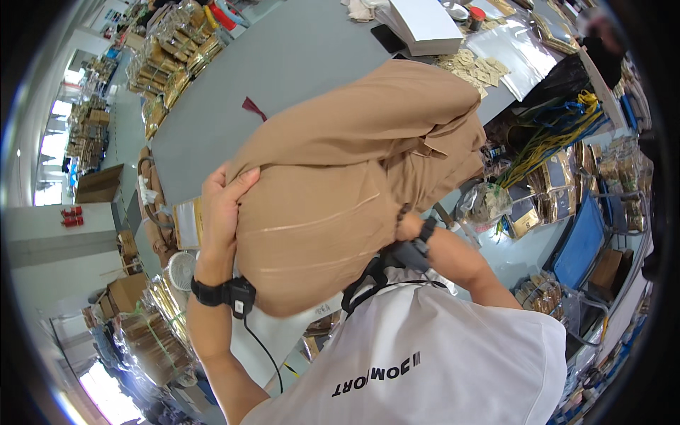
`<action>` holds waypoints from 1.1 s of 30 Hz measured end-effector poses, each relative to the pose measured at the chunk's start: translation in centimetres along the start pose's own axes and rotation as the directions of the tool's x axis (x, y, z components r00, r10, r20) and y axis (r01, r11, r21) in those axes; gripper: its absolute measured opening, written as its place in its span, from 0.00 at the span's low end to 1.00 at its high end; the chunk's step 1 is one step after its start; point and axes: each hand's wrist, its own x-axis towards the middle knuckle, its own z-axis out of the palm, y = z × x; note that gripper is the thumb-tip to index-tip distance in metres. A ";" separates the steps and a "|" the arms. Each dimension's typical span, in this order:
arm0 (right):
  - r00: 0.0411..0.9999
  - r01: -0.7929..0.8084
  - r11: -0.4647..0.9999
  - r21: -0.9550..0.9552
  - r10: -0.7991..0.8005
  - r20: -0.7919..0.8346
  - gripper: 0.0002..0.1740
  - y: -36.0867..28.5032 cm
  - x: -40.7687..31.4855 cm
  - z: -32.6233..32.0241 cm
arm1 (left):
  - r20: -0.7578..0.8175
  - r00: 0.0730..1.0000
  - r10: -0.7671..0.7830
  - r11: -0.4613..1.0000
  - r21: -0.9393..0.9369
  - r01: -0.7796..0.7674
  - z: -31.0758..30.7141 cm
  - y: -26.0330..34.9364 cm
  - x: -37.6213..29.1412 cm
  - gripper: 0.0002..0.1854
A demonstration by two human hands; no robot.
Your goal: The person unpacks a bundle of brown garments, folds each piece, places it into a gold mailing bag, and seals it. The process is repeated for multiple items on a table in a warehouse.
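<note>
A tan fabric garment (319, 212) is spread and lifted over the near part of the grey table (212, 101), its folds reaching towards the right edge. My left hand (231, 194) grips the garment's left edge, thumb on top of the cloth. At the garment's near right side, my right hand (408, 226) is partly hidden by the fabric, and its fingers do not show. Both wrists wear black straps with small devices. Beyond the garment, a dark red ribbon-like piece (255, 108) lies on the table.
A black phone (388, 39) lies beside a white paper stack (427, 24). Small beige tags (478, 69) and clear plastic bags (518, 53) are at the back right. Blue and yellow straps (558, 133) hang at the right. Bagged garments (175, 58) line the table's left edge, near a white fan (181, 270).
</note>
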 end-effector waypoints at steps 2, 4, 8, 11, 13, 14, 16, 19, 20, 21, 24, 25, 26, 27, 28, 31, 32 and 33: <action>1.000 -0.004 1.000 0.001 0.004 -0.024 0.38 -1.7 -2.2 1.0 | 0.002 0.995 0.096 0.950 0.299 -0.092 -0.4 -0.7 0.2 0.19; 0.998 -0.037 0.999 0.013 0.038 -0.057 0.38 -3.1 -3.9 2.2 | -0.026 0.929 0.369 0.742 0.610 -0.277 -0.2 -1.8 -0.4 0.20; 0.997 -0.083 0.994 0.076 0.083 0.001 0.38 -3.1 -4.4 4.2 | 0.289 0.656 0.697 0.156 0.832 -0.532 2.6 -5.6 -3.6 0.22; 0.976 -0.058 0.978 0.202 0.013 0.217 0.36 -1.6 -3.3 4.4 | 0.543 0.672 0.503 0.165 0.704 -0.691 4.6 -8.5 -4.8 0.20; 0.991 0.022 1.000 0.015 -0.024 0.129 0.27 -1.6 -2.3 3.9 | 0.497 0.679 0.540 0.268 0.664 -0.698 5.6 -10.1 -5.3 0.19; 0.995 0.078 0.994 -0.077 -0.074 0.064 0.24 -1.8 -1.8 3.8 | 0.480 0.673 0.563 0.304 0.637 -0.709 5.8 -10.6 -5.3 0.18; 0.974 0.178 0.941 -0.289 -0.211 -0.087 0.14 -2.4 -1.5 4.0 | 0.512 0.650 0.561 0.269 0.630 -0.728 6.0 -11.4 -5.7 0.18; 0.892 0.401 0.803 -0.441 -0.451 -0.010 0.08 -3.1 -3.4 5.6 | 0.514 0.617 0.595 0.251 0.611 -0.751 4.9 -12.3 -7.1 0.23; 0.880 0.409 0.811 -0.418 -0.472 -0.056 0.08 -3.6 -4.4 6.5 | 0.450 0.615 0.647 0.293 0.598 -0.746 4.6 -12.9 -7.9 0.24; 0.862 0.407 0.773 -0.486 -0.501 -0.075 0.09 -4.5 -5.8 7.4 | 0.387 0.657 0.647 0.357 0.607 -0.710 4.3 -13.5 -8.9 0.25; 0.631 0.660 0.412 -0.628 -0.758 0.165 0.18 -7.8 -9.1 10.9 | 0.037 0.611 0.791 0.453 0.637 -0.624 2.3 -15.9 -10.0 0.55; 0.511 0.750 0.225 -0.622 -0.794 0.329 0.20 -9.2 -9.9 11.9 | -0.083 0.655 0.751 0.558 0.611 -0.562 1.8 -16.8 -10.3 0.62; 0.463 0.727 0.021 -0.687 -0.754 0.467 0.16 -11.5 -10.4 13.2 | -0.137 0.702 0.699 0.591 0.664 -0.458 1.3 -17.6 -10.5 0.65; 0.459 0.702 -0.057 -0.710 -0.727 0.511 0.16 -13.5 -10.7 14.5 | -0.178 0.724 0.666 0.598 0.708 -0.376 0.8 -18.3 -10.6 0.68; 0.433 0.679 -0.144 -0.720 -0.713 0.551 0.16 -14.7 -10.9 15.4 | -0.221 0.741 0.634 0.600 0.745 -0.291 0.1 -18.8 -10.6 0.71; 0.357 0.615 -0.326 -0.718 -0.697 0.622 0.18 -17.4 -12.7 17.5 | -0.365 0.742 0.562 0.731 0.640 -0.239 -1.2 -20.2 -10.6 0.71; 0.330 0.600 -0.367 -0.711 -0.696 0.638 0.18 -18.1 -13.5 18.0 | -0.423 0.758 0.496 0.770 0.618 -0.160 -1.6 -20.5 -10.5 0.71; 0.310 0.582 -0.401 -0.707 -0.695 0.649 0.18 -18.8 -14.3 18.4 | -0.426 0.728 0.536 0.759 0.620 -0.197 -2.1 -20.6 -10.6 0.71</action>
